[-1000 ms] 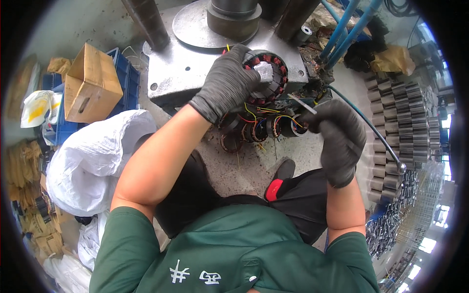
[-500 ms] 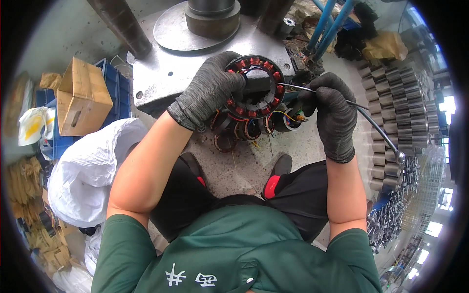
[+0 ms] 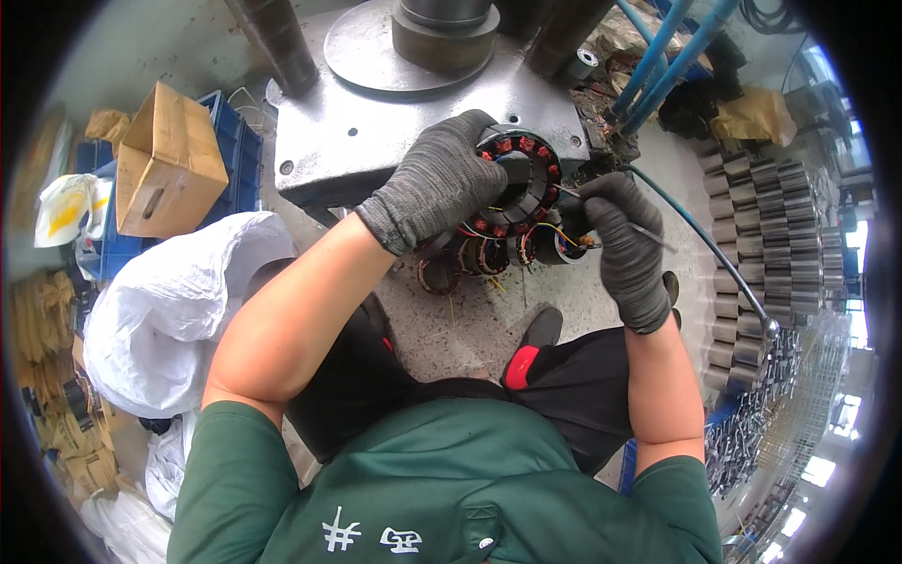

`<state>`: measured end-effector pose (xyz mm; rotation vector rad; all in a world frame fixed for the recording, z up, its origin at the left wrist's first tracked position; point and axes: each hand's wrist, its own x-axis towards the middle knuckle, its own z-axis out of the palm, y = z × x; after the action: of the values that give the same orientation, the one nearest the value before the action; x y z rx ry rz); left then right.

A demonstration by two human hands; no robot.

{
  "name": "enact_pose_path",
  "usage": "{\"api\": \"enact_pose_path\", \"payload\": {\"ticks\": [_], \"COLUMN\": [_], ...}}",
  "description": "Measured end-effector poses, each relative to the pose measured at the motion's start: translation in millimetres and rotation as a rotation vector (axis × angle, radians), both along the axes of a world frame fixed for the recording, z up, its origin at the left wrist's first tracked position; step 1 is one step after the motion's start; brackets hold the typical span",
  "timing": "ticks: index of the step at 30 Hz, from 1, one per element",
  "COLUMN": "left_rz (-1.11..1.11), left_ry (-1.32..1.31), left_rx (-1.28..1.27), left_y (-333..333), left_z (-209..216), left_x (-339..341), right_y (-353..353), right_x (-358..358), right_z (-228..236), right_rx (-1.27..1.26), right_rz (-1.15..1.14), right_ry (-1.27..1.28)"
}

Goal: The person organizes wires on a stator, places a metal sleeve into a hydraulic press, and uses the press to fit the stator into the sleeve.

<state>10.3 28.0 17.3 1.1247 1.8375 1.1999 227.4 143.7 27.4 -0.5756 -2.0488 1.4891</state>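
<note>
My gloved left hand (image 3: 442, 174) grips the upper left of a motor stator ring (image 3: 545, 155) with red-brown copper windings round its inside. It is held up in front of the steel press bed, tilted toward me. Closed round a thin metal rod (image 3: 655, 238) is my gloved right hand (image 3: 625, 240). The rod's tip comes to the right rim of the stator; whether it touches cannot be made out. Below the ring, several more wound stators (image 3: 439, 273) stand on the floor, one with coloured lead wires. My left palm and the ring's left edge are hidden by the glove.
The press bed (image 3: 329, 160) with its round plate and columns stands ahead. A ball-ended lever (image 3: 770, 329) slants down at the right, before stacked metal cylinders (image 3: 780, 226). At the left are a cardboard box (image 3: 174, 169), blue crates (image 3: 240, 155) and a white sack (image 3: 169, 310).
The view has shifted slightly. My right hand, with the rod, has moved lower relative to the stator, and the rod now tilts down more toward its right end. My left hand keeps holding the ring.
</note>
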Motion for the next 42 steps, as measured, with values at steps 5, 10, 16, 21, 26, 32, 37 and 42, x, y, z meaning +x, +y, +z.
{"api": "enact_pose_path", "payload": {"ticks": [5, 10, 16, 21, 26, 32, 37, 42], "left_rz": [-0.041, -0.023, 0.053, 0.044, 0.038, 0.021, 0.044, 0.189], "left_ry": [0.042, 0.129, 0.129, -0.276, -0.481, -0.464, -0.403, -0.557], "left_rx": [-0.050, -0.061, -0.043, 0.007, 0.143, 0.238, 0.310, 0.340], "left_y": [1, 4, 8, -1, -3, 2, -2, -7], "left_z": [-5, -9, -9, 2, 15, 6, 30, 24], "left_x": [4, -2, -19, -15, -1, 0, 17, 24], "right_y": [2, 0, -5, 16, 11, -6, 0, -17], "right_x": [-7, -10, 5, -4, -8, -14, -8, -25], "right_z": [-22, -4, 15, 10, 3, 13, 2, 3], "right_rx": [0.234, 0.602, 0.127, -0.145, -0.236, -0.375, -0.409, -0.679], "right_rz": [0.018, 0.111, -0.192, -0.158, -0.017, 0.006, -0.026, -0.002], "right_ry": [-0.042, -0.032, 0.270, 0.021, -0.021, -0.002, 0.046, 0.385]}}
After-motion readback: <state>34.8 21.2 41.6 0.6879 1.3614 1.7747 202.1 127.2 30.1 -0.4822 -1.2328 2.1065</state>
